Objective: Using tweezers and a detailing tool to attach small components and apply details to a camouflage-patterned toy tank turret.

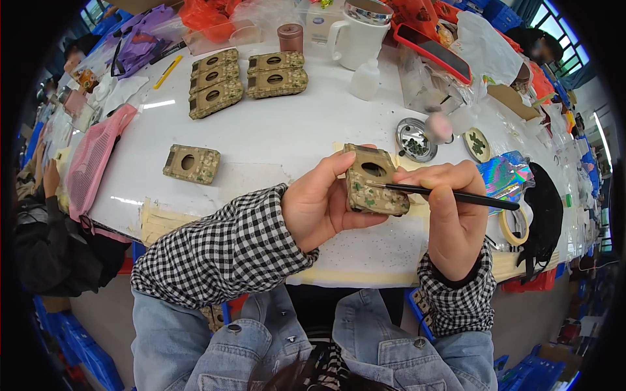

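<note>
Your denim jacket (274, 339) fills the bottom of the frame, checked sleeves (228, 251) reaching up from it. Your left hand (319, 205) is closed around a camouflage-painted block (373, 182) with an oval hole, held at centre frame above the white worktop (287, 137). Your right hand (456, 208) pinches a thin black paintbrush (456, 194), its tip touching the block's face. One similar block (192, 163) lies alone at left; more blocks (244, 79) sit grouped at upper left. A small metal dish (415, 139) stands just beyond your hands.

white table (293, 130) — camouflage blocks (246, 78) | lone block (192, 163) | white mug (357, 36) | tape roll (515, 227)
</note>
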Available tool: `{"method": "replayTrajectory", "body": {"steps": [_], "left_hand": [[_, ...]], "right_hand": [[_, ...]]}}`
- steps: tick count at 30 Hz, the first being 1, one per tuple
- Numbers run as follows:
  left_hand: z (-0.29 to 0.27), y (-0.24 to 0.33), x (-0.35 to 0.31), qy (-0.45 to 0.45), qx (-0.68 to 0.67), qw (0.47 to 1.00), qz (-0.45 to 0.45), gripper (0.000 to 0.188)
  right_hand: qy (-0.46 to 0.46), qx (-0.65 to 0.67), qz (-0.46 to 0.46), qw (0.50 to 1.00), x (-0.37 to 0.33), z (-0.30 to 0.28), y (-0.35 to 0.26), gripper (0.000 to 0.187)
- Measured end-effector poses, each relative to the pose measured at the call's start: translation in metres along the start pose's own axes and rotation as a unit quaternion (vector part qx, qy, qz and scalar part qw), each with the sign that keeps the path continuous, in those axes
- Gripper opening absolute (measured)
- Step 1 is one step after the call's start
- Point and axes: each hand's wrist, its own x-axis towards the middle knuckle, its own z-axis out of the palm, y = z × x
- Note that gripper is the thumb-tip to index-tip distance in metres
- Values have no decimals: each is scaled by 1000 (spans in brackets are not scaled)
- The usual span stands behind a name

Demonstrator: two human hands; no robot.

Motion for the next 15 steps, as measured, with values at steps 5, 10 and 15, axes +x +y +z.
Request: {"method": "replayTrajectory", "body": {"steps": [5,10,15], "left_hand": [[-1,0,1,8,-1,1000,0,48],[-1,-1,1,10,-2,1000,4,48],[-2,-1,1,16,-2,1000,3,48]], "right_hand": [[-3,-19,3,1000,1,-1,1,12],[-2,-16,0,1000,1,-1,2,12],[-4,-17,0,1000,2,0,2,11]]}}
